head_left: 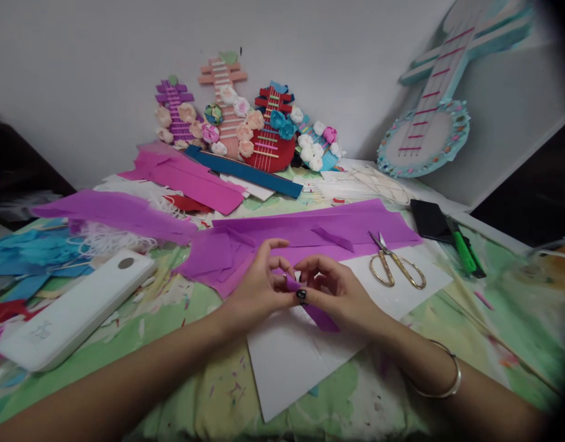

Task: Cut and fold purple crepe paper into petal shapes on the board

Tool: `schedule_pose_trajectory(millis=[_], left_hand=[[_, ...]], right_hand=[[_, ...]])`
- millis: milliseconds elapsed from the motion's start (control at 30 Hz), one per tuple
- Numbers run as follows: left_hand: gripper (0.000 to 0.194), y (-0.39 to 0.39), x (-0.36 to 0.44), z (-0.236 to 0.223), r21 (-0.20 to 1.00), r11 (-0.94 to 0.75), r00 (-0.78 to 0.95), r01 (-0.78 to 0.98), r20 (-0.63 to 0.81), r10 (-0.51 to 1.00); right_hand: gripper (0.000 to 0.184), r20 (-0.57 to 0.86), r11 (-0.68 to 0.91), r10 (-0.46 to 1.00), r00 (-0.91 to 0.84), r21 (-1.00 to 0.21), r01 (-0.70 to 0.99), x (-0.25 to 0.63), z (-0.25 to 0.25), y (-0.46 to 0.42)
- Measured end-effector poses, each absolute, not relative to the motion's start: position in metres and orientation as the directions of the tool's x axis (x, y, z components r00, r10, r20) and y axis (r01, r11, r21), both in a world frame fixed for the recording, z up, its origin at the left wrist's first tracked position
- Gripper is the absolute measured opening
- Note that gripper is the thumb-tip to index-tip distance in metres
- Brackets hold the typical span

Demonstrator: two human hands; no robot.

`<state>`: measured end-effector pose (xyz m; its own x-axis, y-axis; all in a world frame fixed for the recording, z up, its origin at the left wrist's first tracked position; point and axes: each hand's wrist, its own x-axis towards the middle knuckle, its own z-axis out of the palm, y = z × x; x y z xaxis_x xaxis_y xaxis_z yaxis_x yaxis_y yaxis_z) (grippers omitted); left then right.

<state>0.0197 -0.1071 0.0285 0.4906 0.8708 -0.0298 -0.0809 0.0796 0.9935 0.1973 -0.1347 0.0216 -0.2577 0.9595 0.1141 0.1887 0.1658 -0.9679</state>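
Note:
Between my fingertips is a narrow strip of purple crepe-like paper (323,319), its tail hanging down under my right hand. My left hand (266,285) pinches the strip from the left, thumb and fingers curled together. From the other side my right hand (335,291) grips the same strip, its dark-nailed thumb touching my left thumb. Both hands hover over a white sheet (292,368). Gold-handled scissors (395,261) lie partly spread to the right of my hands. Behind my hands spread larger purple paper sheets (273,230), with a small cut purple strip (333,238) on top.
A white power bank-like device (80,310) lies at left beside blue paper pieces (34,248) and white string (119,239). Decorated cardboard guitars (268,138) lean against the wall. A dark phone (430,220) and a green cutter (464,248) lie at right.

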Motion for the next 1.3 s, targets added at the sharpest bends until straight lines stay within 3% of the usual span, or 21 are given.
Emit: schedule_pose_trajectory(millis=[167,400,533,667,900,1300], left_hand=[[0.096,-0.116,0.021,0.025,0.994,-0.102,0.507,-0.037,0.106,0.856],[0.083,-0.125,0.019,0.022,0.877,-0.475,0.529,0.075,0.369,0.764],[0.076,-0.125,0.019,0.021,0.861,-0.507,0.423,0.031,0.449,0.787],[0.064,-0.121,0.018,0.024,0.869,-0.494,0.369,-0.019,0.465,0.805],[0.016,-0.115,0.014,0.028,0.814,-0.579,0.417,0.045,0.511,0.751],[0.015,-0.114,0.010,0.026,0.786,-0.606,0.450,0.122,0.500,0.740]], right_hand=[[0.023,0.122,0.187,0.931,-0.344,-0.969,0.164,0.191,0.027,-0.141],[0.022,0.181,0.230,0.933,-0.312,-0.965,0.127,0.191,0.029,-0.145],[0.027,0.210,0.214,0.949,-0.236,-0.977,-0.008,0.194,0.033,-0.143],[0.029,0.268,0.266,0.952,-0.147,-0.963,-0.035,0.196,0.033,-0.143],[0.016,0.414,0.419,0.904,-0.109,-0.908,0.030,0.200,0.027,-0.140],[0.008,0.350,0.352,0.929,-0.119,-0.936,-0.009,0.204,0.028,-0.137]])
